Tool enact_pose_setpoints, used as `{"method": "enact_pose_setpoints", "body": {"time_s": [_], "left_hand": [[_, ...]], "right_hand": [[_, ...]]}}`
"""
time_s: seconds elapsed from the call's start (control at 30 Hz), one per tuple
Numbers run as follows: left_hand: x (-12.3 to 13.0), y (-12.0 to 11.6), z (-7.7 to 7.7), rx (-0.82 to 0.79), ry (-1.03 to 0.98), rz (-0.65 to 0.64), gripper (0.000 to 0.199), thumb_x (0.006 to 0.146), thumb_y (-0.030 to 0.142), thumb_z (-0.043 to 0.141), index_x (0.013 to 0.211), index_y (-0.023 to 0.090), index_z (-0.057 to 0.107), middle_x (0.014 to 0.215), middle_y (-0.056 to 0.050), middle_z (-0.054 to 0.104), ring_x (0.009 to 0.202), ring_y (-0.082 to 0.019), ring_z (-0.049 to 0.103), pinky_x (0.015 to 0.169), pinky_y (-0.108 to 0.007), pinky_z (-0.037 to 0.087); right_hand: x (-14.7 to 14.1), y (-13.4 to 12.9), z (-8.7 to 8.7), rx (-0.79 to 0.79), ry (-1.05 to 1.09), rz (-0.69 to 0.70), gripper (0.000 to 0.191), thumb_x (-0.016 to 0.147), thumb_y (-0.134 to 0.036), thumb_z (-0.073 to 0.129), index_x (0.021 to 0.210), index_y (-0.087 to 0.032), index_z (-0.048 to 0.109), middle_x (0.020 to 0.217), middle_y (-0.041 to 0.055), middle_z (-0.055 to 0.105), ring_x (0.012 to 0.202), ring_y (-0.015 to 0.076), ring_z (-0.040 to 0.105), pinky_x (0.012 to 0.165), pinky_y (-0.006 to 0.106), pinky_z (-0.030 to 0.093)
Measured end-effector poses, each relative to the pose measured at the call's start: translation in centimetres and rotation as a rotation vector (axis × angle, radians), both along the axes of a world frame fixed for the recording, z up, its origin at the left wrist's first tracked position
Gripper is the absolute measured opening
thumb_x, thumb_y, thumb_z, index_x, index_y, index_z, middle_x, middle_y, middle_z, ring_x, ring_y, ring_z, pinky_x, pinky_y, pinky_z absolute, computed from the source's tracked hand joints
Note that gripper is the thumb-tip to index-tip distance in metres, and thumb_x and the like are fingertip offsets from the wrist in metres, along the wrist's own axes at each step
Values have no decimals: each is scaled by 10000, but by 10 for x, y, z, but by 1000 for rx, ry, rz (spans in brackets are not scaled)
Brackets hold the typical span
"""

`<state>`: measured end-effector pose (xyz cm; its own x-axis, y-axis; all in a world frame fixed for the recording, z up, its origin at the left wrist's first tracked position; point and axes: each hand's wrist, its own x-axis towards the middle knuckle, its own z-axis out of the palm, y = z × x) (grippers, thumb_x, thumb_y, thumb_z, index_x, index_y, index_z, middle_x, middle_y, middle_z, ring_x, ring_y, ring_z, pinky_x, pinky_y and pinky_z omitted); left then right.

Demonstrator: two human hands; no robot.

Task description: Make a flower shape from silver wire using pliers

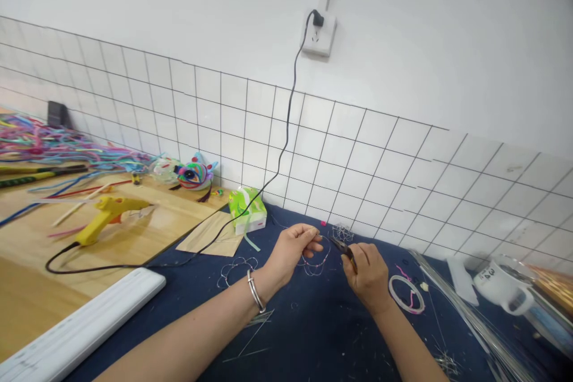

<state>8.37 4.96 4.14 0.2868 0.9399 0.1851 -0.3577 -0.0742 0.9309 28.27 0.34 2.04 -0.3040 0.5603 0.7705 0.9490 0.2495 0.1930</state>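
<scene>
My left hand (301, 246), with a silver bangle (255, 291) on its wrist, pinches a thin wire shape with curved loops (317, 265) above the dark blue cloth. In my right hand (367, 273) is a pair of pliers (342, 247), its handles wrapped by my fingers. The plier jaws point left toward the wire, close to its right side; whether they touch it I cannot tell. Another looped wire shape (237, 270) lies on the cloth to the left of my left wrist. Short cut wires (257, 329) lie below that wrist.
A yellow glue gun (105, 216) rests on the wooden board, its black cord running up to the wall socket (319, 34). A green tissue pack (248, 210) stands near the wall. On the right are a tape roll (406, 294), long wires (456, 304) and a white mug (504, 283).
</scene>
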Motion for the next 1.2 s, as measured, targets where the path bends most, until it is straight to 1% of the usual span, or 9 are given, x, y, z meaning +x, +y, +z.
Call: {"method": "enact_pose_setpoints", "body": {"time_s": [0.07,0.17,0.3,0.43,0.53,0.63,0.9,1.07,1.2], "left_hand": [[-2,6,-2,33,27,-29,268,758,384,570,810,123,603,775,-83,660,577,-114,592,479,-193,398],[-4,9,-3,69,36,-117,264,758,375,575,823,121,604,799,-89,661,557,-105,574,461,-188,378],[-5,6,-1,89,16,-213,246,756,349,585,838,118,601,803,-89,654,555,-100,561,454,-182,365],[-4,4,-1,72,-18,-234,233,754,340,587,836,122,598,779,-82,646,538,-95,547,453,-185,359],[-2,4,-5,5,-66,-230,235,740,346,605,831,130,590,800,-75,638,529,-84,529,462,-188,362],[2,2,-11,-64,-141,-227,228,745,347,602,827,137,573,793,-57,618,522,-67,498,473,-183,360],[6,0,-19,-83,-159,-209,188,776,333,563,810,150,538,717,-13,558,493,-52,436,447,-171,320],[8,0,-21,-88,-163,-184,189,776,336,557,811,152,532,753,-22,568,507,-54,439,458,-170,326],[9,-3,-21,-85,-141,-190,190,773,344,558,801,157,530,749,-20,573,510,-59,448,461,-171,328]], "right_hand": [[3,8,-10,-139,88,-73,258,860,-328,432,1023,-143,505,934,108,523,880,207,470,772,326,370],[5,17,-27,-386,73,-159,255,870,-365,393,943,-177,549,864,87,531,826,204,481,707,317,372],[5,18,-37,-501,20,-123,256,761,-452,545,796,-203,591,825,64,543,830,215,482,701,326,360],[-1,13,-23,-567,78,47,273,726,-435,591,901,-226,597,997,56,542,983,227,447,811,368,336],[-11,8,-6,-641,347,293,174,821,-310,481,910,-212,594,939,42,564,891,169,500,787,320,375],[-21,2,5,-728,580,415,165,823,-249,454,903,-207,592,897,28,573,801,138,529,721,270,411],[-24,-5,11,-985,952,590,179,760,-235,516,913,-190,598,804,12,597,765,149,565,705,268,424],[-26,-4,8,-1038,1060,533,182,753,-318,556,842,-179,633,683,6,602,645,136,545,604,251,406],[-27,-4,6,-1063,1191,549,202,740,-342,580,803,-164,651,641,12,594,612,131,533,575,248,391]]}}
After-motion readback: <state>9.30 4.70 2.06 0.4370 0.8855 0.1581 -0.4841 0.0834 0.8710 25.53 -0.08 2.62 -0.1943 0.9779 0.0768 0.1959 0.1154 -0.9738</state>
